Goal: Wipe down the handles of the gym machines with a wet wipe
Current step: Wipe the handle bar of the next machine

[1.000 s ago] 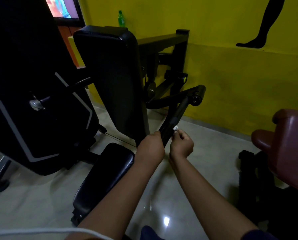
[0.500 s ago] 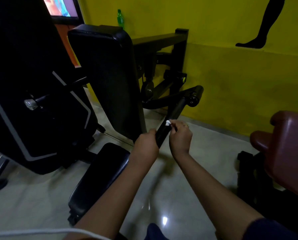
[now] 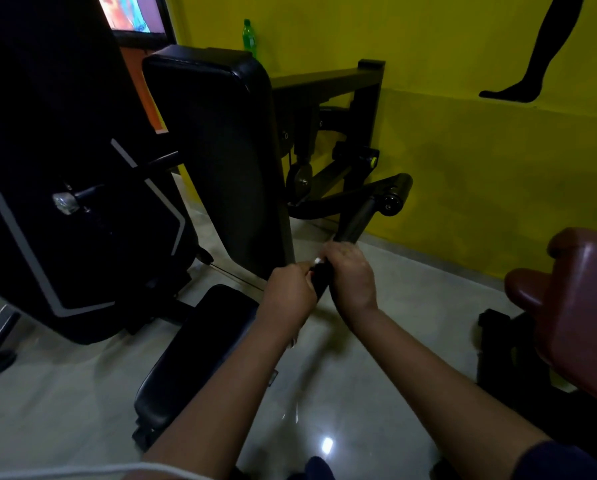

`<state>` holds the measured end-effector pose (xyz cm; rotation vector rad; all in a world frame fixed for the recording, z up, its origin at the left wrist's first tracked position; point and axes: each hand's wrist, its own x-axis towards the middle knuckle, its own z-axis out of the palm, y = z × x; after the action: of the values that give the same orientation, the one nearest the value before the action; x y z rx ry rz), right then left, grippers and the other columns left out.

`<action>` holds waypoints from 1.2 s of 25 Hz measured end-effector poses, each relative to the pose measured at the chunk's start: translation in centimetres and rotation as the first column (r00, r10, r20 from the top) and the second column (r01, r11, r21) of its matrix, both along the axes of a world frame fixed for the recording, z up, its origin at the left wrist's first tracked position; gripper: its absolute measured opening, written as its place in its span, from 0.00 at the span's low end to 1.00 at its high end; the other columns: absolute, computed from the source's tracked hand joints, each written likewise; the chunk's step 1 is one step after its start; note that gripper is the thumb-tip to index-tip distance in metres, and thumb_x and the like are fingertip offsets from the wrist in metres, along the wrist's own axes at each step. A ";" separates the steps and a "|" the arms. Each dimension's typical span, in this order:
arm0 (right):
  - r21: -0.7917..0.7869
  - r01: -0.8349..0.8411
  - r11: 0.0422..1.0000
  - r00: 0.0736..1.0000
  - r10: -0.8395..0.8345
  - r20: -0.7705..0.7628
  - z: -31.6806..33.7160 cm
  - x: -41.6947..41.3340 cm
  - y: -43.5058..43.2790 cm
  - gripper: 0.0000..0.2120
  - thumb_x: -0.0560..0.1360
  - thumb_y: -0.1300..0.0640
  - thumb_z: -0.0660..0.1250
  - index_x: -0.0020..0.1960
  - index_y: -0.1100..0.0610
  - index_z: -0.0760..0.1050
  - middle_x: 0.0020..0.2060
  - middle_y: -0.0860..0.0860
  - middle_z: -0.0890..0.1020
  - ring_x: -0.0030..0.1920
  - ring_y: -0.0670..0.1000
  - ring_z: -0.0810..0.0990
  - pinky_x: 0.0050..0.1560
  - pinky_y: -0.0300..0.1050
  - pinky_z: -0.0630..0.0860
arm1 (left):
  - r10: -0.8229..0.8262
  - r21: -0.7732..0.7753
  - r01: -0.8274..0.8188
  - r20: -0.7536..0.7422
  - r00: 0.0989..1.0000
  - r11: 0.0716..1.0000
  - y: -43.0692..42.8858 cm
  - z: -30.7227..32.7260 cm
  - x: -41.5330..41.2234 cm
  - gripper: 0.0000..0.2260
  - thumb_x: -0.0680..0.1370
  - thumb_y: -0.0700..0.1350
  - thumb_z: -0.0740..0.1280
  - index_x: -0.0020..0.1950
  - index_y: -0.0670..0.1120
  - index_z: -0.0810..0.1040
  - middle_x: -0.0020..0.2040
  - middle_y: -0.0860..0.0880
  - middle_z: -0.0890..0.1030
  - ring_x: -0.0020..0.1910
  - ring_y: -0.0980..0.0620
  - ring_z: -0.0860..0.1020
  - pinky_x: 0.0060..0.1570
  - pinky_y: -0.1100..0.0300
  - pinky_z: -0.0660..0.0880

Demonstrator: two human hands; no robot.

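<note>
- Head view: left hand (image 3: 292, 292), fingers curled, grips the long black padded handle (image 3: 354, 223) at its lower end;
- right hand (image 3: 350, 278), at its 2 o'clock, clasps the crumpled white wet wipe (image 3: 317, 260) round the handle.

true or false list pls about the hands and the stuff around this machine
1. The left hand and the right hand both grip the black handle. True.
2. The green bottle lies on the floor. False: it stands upright by the yellow wall, above the backrest pad.
3. A bit of white wet wipe shows at the right hand's fingers. True.
4. The padded seat on the right is blue. False: it is maroon.
</note>
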<state>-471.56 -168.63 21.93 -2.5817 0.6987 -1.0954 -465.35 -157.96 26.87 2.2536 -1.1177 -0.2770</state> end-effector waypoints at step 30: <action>-0.145 -0.128 0.981 0.967 0.092 -0.237 0.0 0.4 -6.0 0.09 0.72 0.62 0.68 0.51 0.60 0.82 0.48 0.57 0.83 0.45 0.60 0.77 0.45 0.48 0.76 | 0.060 0.056 -0.047 -0.261 0.963 0.997 -2.3 -0.4 3.9 0.08 0.77 0.43 0.66 0.50 0.48 0.85 0.49 0.50 0.85 0.49 0.53 0.81 0.48 0.64 0.74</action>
<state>-471.14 -174.58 21.89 -2.8776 0.5258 -0.8588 -461.50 -160.26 26.44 2.2071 -0.9173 -0.5692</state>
